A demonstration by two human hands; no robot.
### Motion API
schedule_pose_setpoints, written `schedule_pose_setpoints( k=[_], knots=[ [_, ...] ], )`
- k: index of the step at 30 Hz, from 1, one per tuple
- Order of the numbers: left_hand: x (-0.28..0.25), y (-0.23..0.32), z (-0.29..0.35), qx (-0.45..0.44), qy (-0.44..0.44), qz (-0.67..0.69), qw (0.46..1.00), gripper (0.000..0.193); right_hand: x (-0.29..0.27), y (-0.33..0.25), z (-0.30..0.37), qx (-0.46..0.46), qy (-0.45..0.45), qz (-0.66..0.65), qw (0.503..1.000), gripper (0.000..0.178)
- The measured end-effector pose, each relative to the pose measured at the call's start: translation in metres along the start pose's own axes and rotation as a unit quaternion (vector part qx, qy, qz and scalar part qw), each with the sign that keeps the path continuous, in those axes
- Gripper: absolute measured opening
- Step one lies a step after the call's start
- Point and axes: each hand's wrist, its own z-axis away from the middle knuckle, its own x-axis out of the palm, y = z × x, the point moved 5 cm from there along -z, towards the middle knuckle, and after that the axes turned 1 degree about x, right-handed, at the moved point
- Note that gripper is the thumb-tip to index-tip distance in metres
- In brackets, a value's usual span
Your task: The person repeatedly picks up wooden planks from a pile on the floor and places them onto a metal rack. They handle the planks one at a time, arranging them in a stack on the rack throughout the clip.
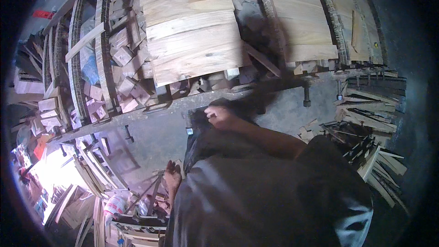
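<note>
Dark cloth [274, 192] covers the body; just left of it hangs the left hand [172, 177], fingers loosely bent, grip unclear. Farther forward, the right hand [218, 116] is curled, its contents impossible to tell, near a threaded bolt [188, 120] on its left. Beyond both hands lies a pale wooden panel [192, 32].

The right forearm [270, 138], bare, is extended leftward across the front of the torso [270, 192]. The right grip [218, 117] is held forward, fingers curled; full closure cannot be confirmed. The left grip [173, 177] is positioned beside the torso, fingers loosely parted. The left upper arm is hidden.
</note>
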Motion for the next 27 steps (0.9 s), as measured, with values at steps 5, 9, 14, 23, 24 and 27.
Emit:
schedule_pose_setpoints(
  k=[5,9,14,23,24,27],
  knots=[
    [-0.017,-0.061,0.031,-0.074,0.001,-0.01,0.997,0.049,-0.03,0.021,0.046,0.06,0.066,-0.028,0.996,0.042],
    [-0.016,-0.093,0.051,-0.105,0.018,0.041,0.994,0.047,-0.04,0.033,0.058,0.075,0.058,-0.005,0.996,0.037],
    [-0.006,-0.104,0.065,-0.111,0.036,0.098,0.988,0.045,-0.061,0.023,0.037,-0.087,0.103,-0.1,0.986,0.026],
    [0.02,-0.107,0.085,-0.124,0.081,0.207,0.967,0.043,-0.228,0.017,-0.025,-0.134,0.387,0.013,0.912,0.029],
    [0.024,-0.112,0.088,-0.127,0.086,0.223,0.963,0.042,-0.239,0.033,-0.035,-0.06,0.381,-0.031,0.922,0.03],
    [0.031,-0.119,0.087,-0.129,0.088,0.261,0.953,0.041,-0.258,0.078,-0.069,-0.005,0.379,0.284,0.881,0.037]
  ],
)
